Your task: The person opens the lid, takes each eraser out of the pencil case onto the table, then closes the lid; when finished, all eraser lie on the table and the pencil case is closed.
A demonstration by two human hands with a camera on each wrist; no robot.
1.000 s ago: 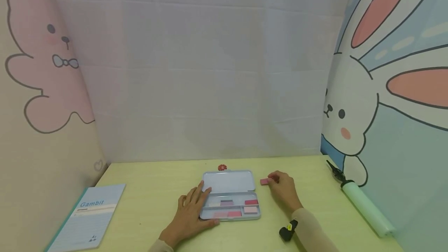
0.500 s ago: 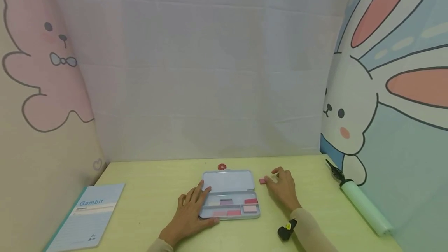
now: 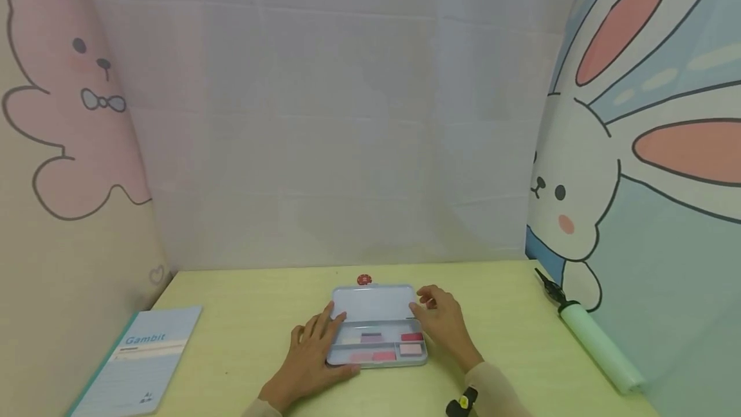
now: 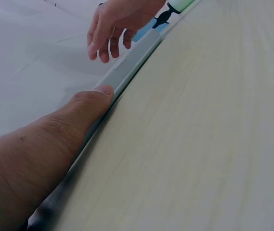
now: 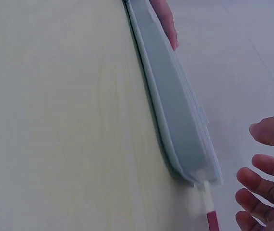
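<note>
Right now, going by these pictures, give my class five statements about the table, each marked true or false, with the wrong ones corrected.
1. The case has its lid open. True.
2. The notebook lies to the right of the case. False: it lies to the left.
3. The left hand touches the case. True.
4. The red chip sits inside the case. False: it is on the table, beyond the lid.
5. The right hand is at the case's left side. False: it is at the right side.
</note>
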